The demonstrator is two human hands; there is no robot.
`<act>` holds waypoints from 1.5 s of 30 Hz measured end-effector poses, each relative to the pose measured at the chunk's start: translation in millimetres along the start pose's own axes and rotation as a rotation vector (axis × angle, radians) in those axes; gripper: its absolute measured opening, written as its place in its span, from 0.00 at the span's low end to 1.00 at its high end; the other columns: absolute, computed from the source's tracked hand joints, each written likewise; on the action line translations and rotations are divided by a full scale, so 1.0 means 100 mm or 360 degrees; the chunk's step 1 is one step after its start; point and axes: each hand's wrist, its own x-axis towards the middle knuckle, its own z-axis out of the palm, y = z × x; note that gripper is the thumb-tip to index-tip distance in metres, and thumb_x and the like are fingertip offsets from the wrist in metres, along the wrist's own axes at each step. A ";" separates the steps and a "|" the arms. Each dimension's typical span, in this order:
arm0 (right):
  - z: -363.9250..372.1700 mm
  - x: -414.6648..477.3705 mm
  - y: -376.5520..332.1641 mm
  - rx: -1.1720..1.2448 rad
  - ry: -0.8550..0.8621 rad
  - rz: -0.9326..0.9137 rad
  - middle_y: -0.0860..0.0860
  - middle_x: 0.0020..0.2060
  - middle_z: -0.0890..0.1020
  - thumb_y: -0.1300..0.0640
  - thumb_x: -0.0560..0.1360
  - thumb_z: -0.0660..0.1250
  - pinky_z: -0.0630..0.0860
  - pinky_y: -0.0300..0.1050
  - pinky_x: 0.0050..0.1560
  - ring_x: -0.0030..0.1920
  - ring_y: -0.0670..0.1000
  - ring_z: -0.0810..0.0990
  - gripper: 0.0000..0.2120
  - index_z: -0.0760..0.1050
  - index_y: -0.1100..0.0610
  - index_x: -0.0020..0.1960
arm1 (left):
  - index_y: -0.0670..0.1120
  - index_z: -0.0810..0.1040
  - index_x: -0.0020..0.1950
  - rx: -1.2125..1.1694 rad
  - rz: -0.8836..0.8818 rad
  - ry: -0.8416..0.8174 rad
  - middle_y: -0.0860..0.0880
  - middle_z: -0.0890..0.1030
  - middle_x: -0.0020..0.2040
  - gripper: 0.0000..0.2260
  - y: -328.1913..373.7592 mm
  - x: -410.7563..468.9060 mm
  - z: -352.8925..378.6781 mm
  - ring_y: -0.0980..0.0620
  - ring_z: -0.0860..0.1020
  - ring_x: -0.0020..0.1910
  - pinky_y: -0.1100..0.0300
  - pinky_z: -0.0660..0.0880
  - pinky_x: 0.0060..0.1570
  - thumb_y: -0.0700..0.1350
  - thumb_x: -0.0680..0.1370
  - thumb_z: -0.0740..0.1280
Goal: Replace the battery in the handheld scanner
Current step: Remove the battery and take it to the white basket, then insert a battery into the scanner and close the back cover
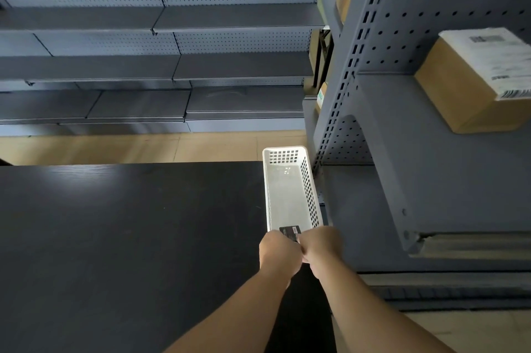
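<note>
We have both hands pressed together at the right edge of the black table point(129, 237), the left hand point(278, 253) and the right hand point(321, 246) touching knuckle to knuckle and closed around a small dark object with a label point(290, 232), which pokes out above our fingers; whether it is the battery or the scanner we cannot tell. Just beyond it, a long white basket point(311, 194) lies along that same edge at the far right corner. A cardboard box point(459, 94) sits on the grey shelf point(431, 180) to our right.

2 bare forearms, seemingly no sleeves.
</note>
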 end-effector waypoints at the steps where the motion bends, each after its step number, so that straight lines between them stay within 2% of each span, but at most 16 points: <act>1: 0.00 -0.02 0.00 -0.0071 -0.0006 -0.0025 0.59 0.29 0.79 0.69 0.69 0.67 0.74 0.42 0.22 0.23 0.55 0.77 0.04 0.75 0.65 0.36 | 0.39 0.78 0.46 0.0015 0.0005 -0.0027 0.45 0.76 0.38 0.08 -0.01 -0.02 0.00 0.47 0.74 0.36 0.57 0.73 0.36 0.32 0.76 0.60; 3: 0.02 -0.08 0.02 -0.0032 0.0004 -0.0066 0.60 0.29 0.79 0.68 0.70 0.66 0.67 0.37 0.20 0.21 0.54 0.75 0.04 0.74 0.65 0.37 | 0.39 0.77 0.44 -0.0006 0.0049 -0.0057 0.46 0.76 0.37 0.08 -0.04 -0.03 0.00 0.49 0.73 0.33 0.58 0.71 0.35 0.32 0.76 0.60; 5: -0.01 -0.16 0.01 -0.0028 -0.0017 -0.0097 0.60 0.31 0.82 0.66 0.72 0.67 0.68 0.37 0.21 0.23 0.55 0.77 0.04 0.76 0.65 0.38 | 0.41 0.75 0.40 -0.0048 0.0055 -0.0078 0.47 0.74 0.34 0.07 -0.05 -0.09 -0.03 0.51 0.70 0.30 0.59 0.69 0.31 0.33 0.75 0.59; 7: -0.08 -0.23 0.01 -0.0091 -0.0064 -0.0145 0.58 0.28 0.79 0.66 0.73 0.65 0.65 0.34 0.19 0.22 0.53 0.75 0.08 0.75 0.64 0.35 | 0.39 0.76 0.44 -0.0102 0.0063 -0.0065 0.46 0.75 0.35 0.07 -0.03 -0.18 -0.10 0.51 0.71 0.30 0.61 0.66 0.27 0.33 0.75 0.59; 9: -0.15 -0.33 -0.01 -0.0183 -0.0113 -0.0265 0.57 0.29 0.78 0.67 0.73 0.63 0.68 0.35 0.22 0.23 0.52 0.74 0.10 0.75 0.63 0.34 | 0.39 0.77 0.47 -0.0132 0.0116 -0.0044 0.47 0.74 0.36 0.07 -0.01 -0.27 -0.19 0.52 0.71 0.30 0.62 0.66 0.27 0.34 0.76 0.59; 11: -0.22 -0.49 -0.05 -0.0298 -0.0113 -0.0477 0.56 0.39 0.81 0.67 0.74 0.64 0.72 0.41 0.30 0.32 0.55 0.80 0.07 0.81 0.63 0.44 | 0.43 0.76 0.46 -0.0047 0.0216 -0.0028 0.50 0.73 0.37 0.07 0.02 -0.40 -0.35 0.54 0.71 0.32 0.63 0.69 0.31 0.35 0.78 0.60; 13: -0.32 -0.72 -0.13 -0.0626 -0.0114 -0.0789 0.53 0.51 0.83 0.62 0.76 0.65 0.78 0.42 0.38 0.49 0.57 0.83 0.10 0.80 0.61 0.56 | 0.44 0.76 0.51 0.0140 0.0381 0.0017 0.48 0.78 0.47 0.06 0.01 -0.55 -0.58 0.51 0.77 0.42 0.58 0.76 0.42 0.38 0.80 0.60; 14: -0.36 -0.82 -0.19 -0.0805 -0.0116 -0.0960 0.54 0.54 0.83 0.60 0.76 0.65 0.80 0.44 0.44 0.52 0.57 0.82 0.11 0.79 0.60 0.57 | 0.44 0.75 0.56 0.0244 0.0450 0.0053 0.46 0.79 0.54 0.07 0.00 -0.62 -0.72 0.48 0.78 0.48 0.55 0.78 0.48 0.41 0.80 0.60; 15: -0.39 -0.93 -0.26 -0.0974 -0.0123 -0.1122 0.55 0.53 0.83 0.58 0.76 0.65 0.81 0.48 0.49 0.52 0.57 0.82 0.10 0.79 0.59 0.56 | 0.43 0.74 0.61 0.0368 0.0496 0.0100 0.43 0.78 0.60 0.11 -0.02 -0.70 -0.88 0.45 0.78 0.54 0.51 0.77 0.55 0.44 0.81 0.59; 17: -0.39 -1.21 -0.43 -0.1278 -0.0131 -0.1363 0.55 0.50 0.82 0.55 0.76 0.64 0.80 0.49 0.50 0.51 0.57 0.81 0.08 0.78 0.56 0.52 | 0.43 0.69 0.70 0.0624 0.0513 0.0213 0.42 0.74 0.68 0.18 -0.09 -0.85 -1.25 0.41 0.73 0.65 0.47 0.72 0.63 0.49 0.82 0.58; 19: -0.31 -1.50 -0.61 -0.1466 -0.0147 -0.1529 0.54 0.54 0.80 0.54 0.77 0.63 0.79 0.49 0.51 0.53 0.58 0.80 0.12 0.77 0.56 0.58 | 0.44 0.67 0.71 0.0771 0.0513 0.0341 0.43 0.72 0.68 0.19 -0.20 -1.01 -1.66 0.40 0.72 0.66 0.45 0.70 0.62 0.50 0.83 0.57; 22: -0.06 -1.98 -0.90 -0.1724 -0.0155 -0.1820 0.54 0.57 0.79 0.56 0.77 0.64 0.79 0.51 0.53 0.55 0.58 0.81 0.15 0.75 0.54 0.64 | 0.43 0.71 0.65 0.0954 0.0494 0.0569 0.43 0.74 0.65 0.15 -0.48 -1.24 -2.30 0.40 0.72 0.64 0.45 0.70 0.59 0.50 0.83 0.57; 25: 0.38 -2.55 -1.14 -0.2032 -0.0191 -0.2200 0.54 0.54 0.80 0.59 0.76 0.64 0.78 0.52 0.52 0.54 0.59 0.81 0.14 0.75 0.55 0.61 | 0.43 0.71 0.63 0.1136 0.0366 0.0756 0.43 0.74 0.63 0.14 -0.88 -1.53 -2.87 0.41 0.72 0.63 0.46 0.70 0.58 0.50 0.82 0.58; 28: 0.88 -3.17 -1.24 -0.2084 -0.0342 -0.2476 0.55 0.56 0.79 0.58 0.76 0.64 0.78 0.54 0.54 0.56 0.60 0.80 0.15 0.74 0.56 0.63 | 0.43 0.72 0.63 0.1185 0.0170 0.0921 0.43 0.75 0.62 0.14 -1.37 -1.86 -3.36 0.41 0.72 0.62 0.46 0.70 0.56 0.49 0.82 0.59; 36: 2.12 -4.98 -0.67 -0.2166 -0.0800 -0.3100 0.56 0.54 0.80 0.59 0.76 0.63 0.72 0.51 0.47 0.53 0.61 0.79 0.08 0.75 0.57 0.55 | 0.43 0.74 0.62 0.0894 -0.0433 0.1177 0.43 0.75 0.62 0.12 -3.02 -2.91 -4.09 0.41 0.72 0.63 0.47 0.70 0.59 0.45 0.81 0.60; 45: 3.33 -6.76 0.23 -0.2267 -0.1193 -0.3454 0.56 0.56 0.79 0.63 0.73 0.62 0.71 0.49 0.46 0.54 0.60 0.79 0.13 0.76 0.58 0.57 | 0.42 0.73 0.64 0.0648 -0.0877 0.1297 0.42 0.76 0.62 0.12 -4.70 -3.75 -4.75 0.42 0.72 0.63 0.48 0.70 0.60 0.42 0.81 0.61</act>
